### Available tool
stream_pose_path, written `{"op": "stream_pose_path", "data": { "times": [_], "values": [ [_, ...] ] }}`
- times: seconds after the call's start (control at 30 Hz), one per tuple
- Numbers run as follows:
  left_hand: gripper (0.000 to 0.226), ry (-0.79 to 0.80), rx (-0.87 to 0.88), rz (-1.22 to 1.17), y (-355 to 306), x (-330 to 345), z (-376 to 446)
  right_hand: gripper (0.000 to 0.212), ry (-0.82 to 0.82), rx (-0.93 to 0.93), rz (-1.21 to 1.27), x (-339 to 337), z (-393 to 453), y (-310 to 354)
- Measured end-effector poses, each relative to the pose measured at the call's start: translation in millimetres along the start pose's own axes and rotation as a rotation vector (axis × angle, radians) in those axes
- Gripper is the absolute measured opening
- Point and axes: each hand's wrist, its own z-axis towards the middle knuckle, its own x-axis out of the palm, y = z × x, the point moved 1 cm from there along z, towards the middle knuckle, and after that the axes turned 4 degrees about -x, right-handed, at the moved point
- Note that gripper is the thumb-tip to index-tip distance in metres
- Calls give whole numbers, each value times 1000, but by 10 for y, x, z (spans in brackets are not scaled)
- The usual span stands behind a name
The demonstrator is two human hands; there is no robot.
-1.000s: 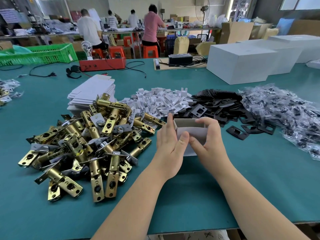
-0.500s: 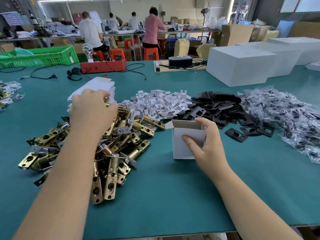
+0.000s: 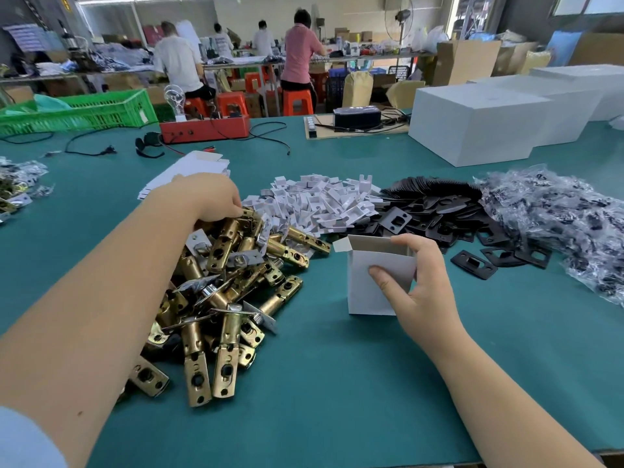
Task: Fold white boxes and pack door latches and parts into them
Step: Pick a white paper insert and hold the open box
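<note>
A small folded white box [image 3: 368, 282] stands upright with its top open on the green table [image 3: 337, 400]. My right hand [image 3: 422, 292] grips it, thumb on the near face and fingers over the far rim. To its left lies a heap of brass door latches [image 3: 223, 285]. My left hand [image 3: 206, 197] reaches over the far end of that heap, fingers curled down onto a latch at the top; the fingertips are hidden. Behind my left hand a stack of flat white box blanks [image 3: 189, 170] shows in part.
Beyond the box lie a pile of white plastic parts [image 3: 320, 204], black strike plates [image 3: 439, 214] and bagged black parts [image 3: 567, 224]. Large white cartons [image 3: 479, 123] stand at the back right, a red device [image 3: 206, 128] and green crate [image 3: 84, 111] at the back left. People work at far tables.
My left hand left the box, swung left over the latch heap, then shifted right to its far end. My right hand stayed gripping the box.
</note>
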Motion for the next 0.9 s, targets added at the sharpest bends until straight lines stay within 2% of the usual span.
{"op": "stream_pose_path", "data": {
  "times": [0.13, 0.57, 0.63, 0.8, 0.9],
  "values": [
    [30, 28, 67, -43, -26, -46, 63, 49, 1, 16, -4, 5, 4, 5],
    [37, 187, 125, -11, -62, -129, 54, 50, 0, 21, -3, -5, -17, 38],
    [36, 141, 166, -41, -83, -142, 47, 51, 1, 17, -2, -3, -13, 42],
    [34, -139, 184, -62, -141, -235, 10, 58, -1, 66, 35, 1, -20, 31],
    [31, -228, 212, -299, -201, -340, -117, 79, -17, 135, 107, 4, -26, 27]
  ]
}}
